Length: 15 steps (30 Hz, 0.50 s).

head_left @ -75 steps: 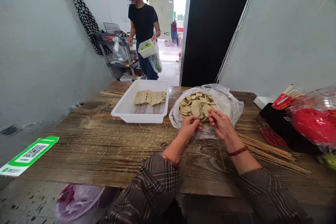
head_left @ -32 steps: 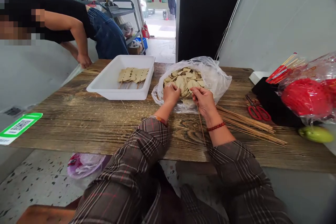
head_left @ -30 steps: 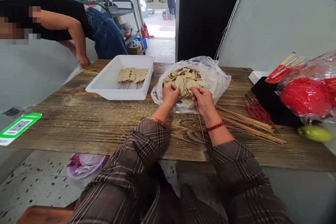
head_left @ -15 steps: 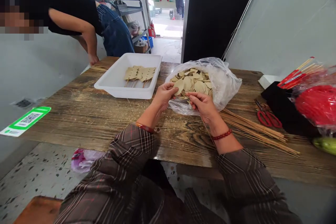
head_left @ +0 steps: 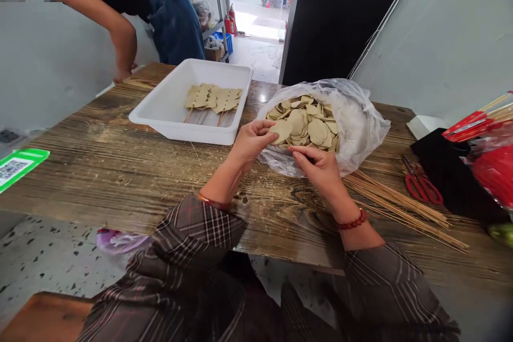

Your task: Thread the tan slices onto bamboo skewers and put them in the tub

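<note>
**A round slice (head_left: 281, 131) and a stick (head_left: 290, 147) held close, a hand on each**

In the head view, the only one, a person's two bare hands worked at a clear plastic bag (head_left: 358, 112) on a dark wooden desk (head_left: 160, 171). The left hand (head_left: 250, 141) was clamped on the round slice, thumb and fingers pinching its edge, so that the pale disc stuck out in front of the loose slices (head_left: 316, 131) heaped in the bag. The right hand (head_left: 323, 171), just beside it and a little nearer the wearer, was pinched on what looked like the stick, with only its tip showing. Whether that tip touched the slice could not be told.

To the left, a white tray (head_left: 184, 131) held threaded slices (head_left: 228, 100) lying flat. To the right lay spare sticks (head_left: 401, 203), with red-handled scissors (head_left: 420, 187) near them.

Judging by this, good threading called for a light but firm hold near the slice's edge, fingertips kept out of the stick's path. A grip close to the point would probably have stopped the stick bending, and a slow push spared the slice from tearing. Dark spots lined across the tray's pieces suggested a straight, evenly spaced weave to copy.
</note>
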### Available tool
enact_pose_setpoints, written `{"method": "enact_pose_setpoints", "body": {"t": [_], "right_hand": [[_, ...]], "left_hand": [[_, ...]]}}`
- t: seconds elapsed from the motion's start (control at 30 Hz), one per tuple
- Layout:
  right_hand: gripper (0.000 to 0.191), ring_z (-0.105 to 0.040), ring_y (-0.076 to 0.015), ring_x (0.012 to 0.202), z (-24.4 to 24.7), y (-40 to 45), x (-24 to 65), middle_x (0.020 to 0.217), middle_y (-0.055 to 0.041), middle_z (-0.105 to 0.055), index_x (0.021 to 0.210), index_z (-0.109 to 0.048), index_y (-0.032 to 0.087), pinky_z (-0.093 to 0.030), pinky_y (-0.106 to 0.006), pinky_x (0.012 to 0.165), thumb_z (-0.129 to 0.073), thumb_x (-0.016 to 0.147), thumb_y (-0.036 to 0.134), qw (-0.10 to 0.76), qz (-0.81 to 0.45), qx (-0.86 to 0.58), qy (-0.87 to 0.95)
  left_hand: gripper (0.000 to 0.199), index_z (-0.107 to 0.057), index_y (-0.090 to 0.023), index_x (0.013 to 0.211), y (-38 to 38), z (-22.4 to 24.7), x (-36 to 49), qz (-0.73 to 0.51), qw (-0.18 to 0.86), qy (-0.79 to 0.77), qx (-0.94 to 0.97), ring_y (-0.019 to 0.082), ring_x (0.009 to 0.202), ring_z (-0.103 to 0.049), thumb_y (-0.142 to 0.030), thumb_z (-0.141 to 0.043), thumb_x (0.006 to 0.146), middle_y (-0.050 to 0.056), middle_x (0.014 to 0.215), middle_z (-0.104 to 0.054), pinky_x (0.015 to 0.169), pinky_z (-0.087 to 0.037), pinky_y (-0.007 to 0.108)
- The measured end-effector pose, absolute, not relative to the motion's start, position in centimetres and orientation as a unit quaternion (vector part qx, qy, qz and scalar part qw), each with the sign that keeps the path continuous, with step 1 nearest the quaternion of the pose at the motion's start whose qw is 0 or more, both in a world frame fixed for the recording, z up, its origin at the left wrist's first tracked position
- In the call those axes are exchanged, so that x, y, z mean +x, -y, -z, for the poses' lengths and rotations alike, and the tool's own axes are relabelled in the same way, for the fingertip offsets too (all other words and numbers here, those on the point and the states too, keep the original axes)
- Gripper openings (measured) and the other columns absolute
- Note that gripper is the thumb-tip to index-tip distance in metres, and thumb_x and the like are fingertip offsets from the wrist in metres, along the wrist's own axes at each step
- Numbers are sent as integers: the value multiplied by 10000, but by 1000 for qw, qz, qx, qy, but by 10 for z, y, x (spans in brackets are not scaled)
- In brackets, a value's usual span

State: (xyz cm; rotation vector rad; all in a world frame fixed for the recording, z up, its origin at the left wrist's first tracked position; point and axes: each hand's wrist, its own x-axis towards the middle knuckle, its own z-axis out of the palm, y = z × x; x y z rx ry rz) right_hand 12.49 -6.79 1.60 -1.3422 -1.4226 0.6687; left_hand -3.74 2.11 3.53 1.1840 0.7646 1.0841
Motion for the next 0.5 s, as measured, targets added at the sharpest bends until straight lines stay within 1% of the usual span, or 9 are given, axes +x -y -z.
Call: {"method": "enact_pose_setpoints", "body": {"t": [0.1,0.27,0.33,0.4,0.5], "right_hand": [[275,-622,-154,670,-16,70,124,843,-47,-742,1003,-778,212,-457,-255,537,-602,842,350,501,-268,-566,597],[262,-582,-136,568,-17,70,124,721,-18,-726,995,-778,217,-451,-261,521,-602,846,341,495,-256,-570,604],[260,-615,-150,618,-17,71,124,752,-23,-736,1001,-776,217,-471,-269,547,-600,848,332,494,-251,-569,608],[260,-654,-173,707,-18,71,123,812,-32,-749,1009,-774,224,-495,-279,581,-595,852,329,492,-249,-567,613],[260,-678,-194,790,-19,71,123,850,-36,-754,1012,-773,229,-516,-291,609,-591,859,334,487,-249,-567,616]], "left_hand": [[277,-683,-127,855,-20,-37,-39,-480,617,-332,528,80,634,-592,-187,-771,599,11,742,-691,615,-465,208],[256,-682,-118,869,-19,-37,-38,-486,595,-346,538,74,609,-563,-178,-737,627,-2,707,-660,598,-442,204],[256,-683,-115,876,-19,-37,-38,-483,589,-347,548,72,607,-554,-179,-731,633,-2,702,-652,596,-435,202],[257,-686,-114,882,-19,-38,-38,-480,583,-345,557,71,606,-546,-182,-727,637,-2,700,-647,592,-429,201],[260,-683,-113,880,-18,-39,-38,-480,581,-346,559,74,615,-543,-187,-730,635,0,707,-647,593,-426,201]]}}
